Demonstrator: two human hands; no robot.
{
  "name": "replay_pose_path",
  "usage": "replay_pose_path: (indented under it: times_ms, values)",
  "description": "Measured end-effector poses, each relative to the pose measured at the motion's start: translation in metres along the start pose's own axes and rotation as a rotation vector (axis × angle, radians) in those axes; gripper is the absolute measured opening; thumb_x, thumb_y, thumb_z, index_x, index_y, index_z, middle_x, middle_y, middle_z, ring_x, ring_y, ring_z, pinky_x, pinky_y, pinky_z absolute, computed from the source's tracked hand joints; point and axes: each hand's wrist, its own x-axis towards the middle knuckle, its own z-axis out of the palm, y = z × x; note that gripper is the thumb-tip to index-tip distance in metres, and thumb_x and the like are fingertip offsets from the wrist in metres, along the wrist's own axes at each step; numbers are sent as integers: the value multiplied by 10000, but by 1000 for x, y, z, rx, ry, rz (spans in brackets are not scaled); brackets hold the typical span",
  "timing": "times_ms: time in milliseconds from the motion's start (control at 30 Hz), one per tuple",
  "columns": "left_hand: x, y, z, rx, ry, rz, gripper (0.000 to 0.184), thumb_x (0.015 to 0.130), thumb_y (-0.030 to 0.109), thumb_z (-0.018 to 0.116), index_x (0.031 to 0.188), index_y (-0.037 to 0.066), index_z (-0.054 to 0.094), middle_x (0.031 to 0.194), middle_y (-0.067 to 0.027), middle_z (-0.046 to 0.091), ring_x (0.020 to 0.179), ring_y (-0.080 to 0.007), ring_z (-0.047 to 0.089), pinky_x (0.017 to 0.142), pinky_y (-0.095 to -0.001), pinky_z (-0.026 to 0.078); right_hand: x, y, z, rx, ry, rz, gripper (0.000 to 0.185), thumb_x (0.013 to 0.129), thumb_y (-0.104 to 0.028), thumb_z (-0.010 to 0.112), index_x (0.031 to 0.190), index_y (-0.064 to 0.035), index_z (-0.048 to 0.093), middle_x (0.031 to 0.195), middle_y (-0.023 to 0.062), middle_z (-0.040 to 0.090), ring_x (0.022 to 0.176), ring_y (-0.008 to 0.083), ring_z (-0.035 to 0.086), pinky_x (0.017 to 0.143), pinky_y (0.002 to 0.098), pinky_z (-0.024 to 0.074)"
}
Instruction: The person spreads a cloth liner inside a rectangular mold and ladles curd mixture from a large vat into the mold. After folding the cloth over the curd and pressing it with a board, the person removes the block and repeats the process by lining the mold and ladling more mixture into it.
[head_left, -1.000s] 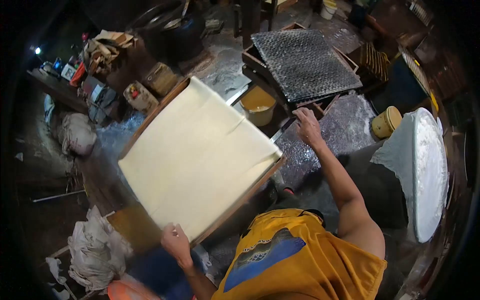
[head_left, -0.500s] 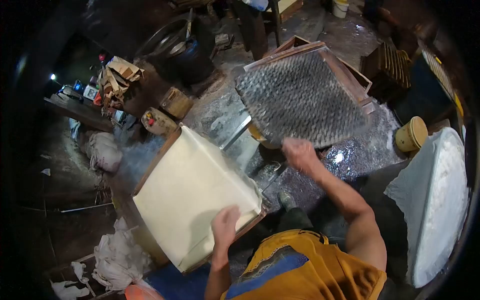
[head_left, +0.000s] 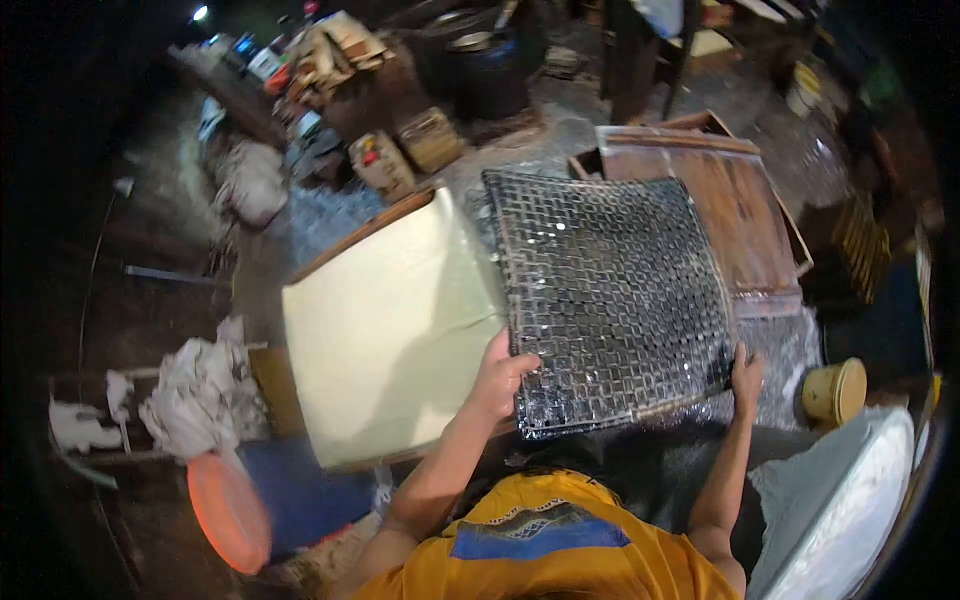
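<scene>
A dark, wet-looking woven mat (head_left: 615, 290) is held up in front of me, tilted, by its two sides. My left hand (head_left: 500, 378) grips its lower left edge, the thumb over the top face. My right hand (head_left: 746, 374) is closed on the lower right edge. Left of the mat lies a broad cream-coloured slab (head_left: 390, 340) with a smooth face, a wooden edge (head_left: 365, 232) showing along its far side. The mat overlaps part of its right side in view. Behind the mat, a brown wooden board (head_left: 735, 215) rests on a wooden frame.
A cloth-covered round tray (head_left: 850, 510) stands at lower right, near a yellow bucket (head_left: 835, 391). An orange basin (head_left: 230, 515) and crumpled white cloth (head_left: 205, 390) are at lower left. Beyond the slab stand jerrycans (head_left: 382, 166) and a dark pot (head_left: 485, 80).
The mat has come off the wooden board toward me, uncovering the board. My left hand has left the slab and taken the mat's left edge; my right hand now holds its right edge.
</scene>
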Motion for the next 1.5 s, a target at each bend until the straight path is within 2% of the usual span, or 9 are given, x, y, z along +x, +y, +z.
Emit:
replay_pose_path:
  times_ms: [33, 133, 300, 467, 633, 1067, 1367, 1433, 1500]
  values:
    - [-8, 9, 5, 19, -24, 39, 540, 727, -125, 515, 1254, -21, 457, 1063, -105, 621, 901, -196, 625, 818, -341, 521, 11, 16, 7, 167, -462, 231, 308, 900, -252, 600, 959, 50, 605, 865, 125, 630, 816, 209, 581, 780, 342, 456]
    - [-43, 33, -25, 169, -35, 130, 604, 715, -124, 543, 1300, -28, 425, 1145, -95, 591, 986, -189, 601, 893, -330, 476, -32, -26, 7, 398, -406, -72, 288, 898, -236, 608, 896, 52, 618, 776, 55, 612, 747, 116, 530, 702, 285, 447]
    - [-157, 102, -124, 447, 155, 367, 617, 687, -30, 610, 1284, -32, 453, 1143, -109, 604, 1023, -207, 596, 946, -336, 443, -130, -186, 9, 537, -307, -387, 233, 891, -183, 592, 963, 35, 629, 806, 95, 649, 763, 141, 564, 723, 300, 454]
    - [-246, 149, -260, 188, 285, 519, 599, 674, -58, 559, 1266, -55, 464, 1151, -119, 589, 1045, -224, 583, 934, -316, 436, -253, -314, 13, 470, -290, -442, 266, 865, -219, 633, 932, 38, 625, 816, 201, 654, 747, 308, 641, 692, 370, 477]
    - [-229, 102, -431, 653, 636, 220, 500, 720, -30, 639, 1205, -38, 518, 1066, -119, 614, 919, -170, 618, 780, -298, 490, -317, -317, 87, 239, -275, -426, 311, 831, -259, 657, 854, 49, 622, 817, 266, 629, 805, 431, 615, 705, 445, 476]
    - [-214, 52, -463, 1300, 830, 393, 471, 713, -3, 672, 1164, -75, 558, 1021, -205, 576, 1003, -363, 556, 879, -399, 428, -343, -312, 97, 98, -96, -465, 263, 840, -235, 650, 883, 19, 595, 778, 259, 624, 732, 430, 614, 654, 481, 462]
    - [-209, 61, -452, 1274, 778, 104, 375, 675, -38, 677, 1043, -10, 614, 1028, -226, 612, 979, -387, 593, 805, -396, 463, -318, -315, 63, -9, -361, -498, 341, 807, -303, 677, 976, -25, 579, 827, 215, 638, 804, 409, 626, 697, 476, 507]
    - [-209, 92, -396, 1585, 898, -254, 381, 671, 10, 703, 1043, -13, 622, 1017, -233, 620, 984, -397, 590, 821, -400, 461, -317, -315, 45, 249, -161, -510, 314, 773, -223, 715, 978, -29, 578, 963, 172, 603, 829, 380, 616, 716, 451, 504]
    - [-198, 90, -387, 1729, 981, -86, 408, 674, 70, 721, 1059, -19, 621, 1011, -235, 624, 974, -401, 591, 829, -409, 462, -296, -305, 43, 337, 13, -517, 313, 759, -163, 722, 1000, -29, 575, 1022, 155, 579, 808, 369, 609, 728, 431, 495]
